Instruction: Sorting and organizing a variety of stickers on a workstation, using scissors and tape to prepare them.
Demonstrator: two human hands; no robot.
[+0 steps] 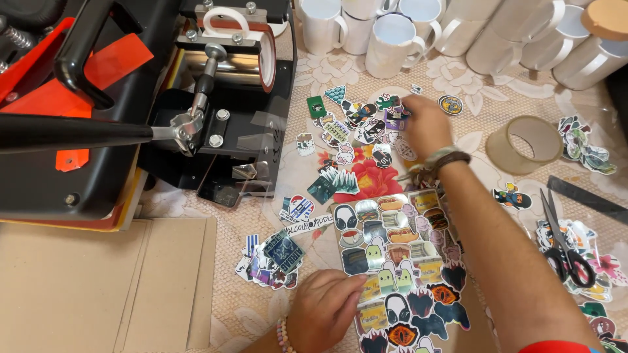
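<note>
Hands apart: left hand (325,307) lay flat, pinning sheet (399,261); right hand (424,124) reached out, fingers pinching among stickers (356,127).

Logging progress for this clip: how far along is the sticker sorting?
Done: many cut stickers lie in a loose pile. In hand: the right hand reaches into that pile while the left hand presses the sticker sheet. Left: the sheet looks mostly full; the scissors lie untouched.

Home craft workshop for printed goods: mug heat press (229,72); blank white mugs (392,46); loose stickers (356,127); sticker sheet (399,261); scissors (566,252); tape roll (526,144); lace tablecloth (458,82).
</note>
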